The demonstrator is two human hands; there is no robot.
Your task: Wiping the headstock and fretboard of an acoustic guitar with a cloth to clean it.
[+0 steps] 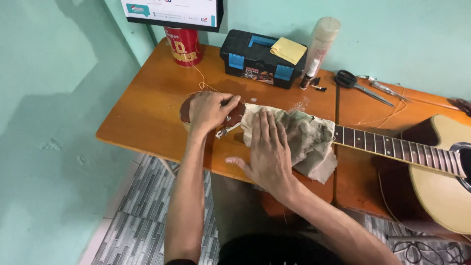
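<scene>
An acoustic guitar [441,181] lies flat across the wooden table [147,113], its neck [392,146] pointing left. My left hand [211,110] is closed over the brown headstock [235,115] at the neck's end. A stained greenish cloth [309,140] is draped over the neck near the headstock. My right hand [269,149] rests flat on that cloth, fingers spread and pressing down. Thin wire strands trail from the headstock toward the back of the table.
At the back stand a red can [184,46], a black toolbox with blue latches [260,59] with a yellow cloth [288,50] on top, and a tall spray bottle [319,46]. Scissors [358,83] lie at the back right. A screen [171,12] hangs above. Grey tiled floor lies below.
</scene>
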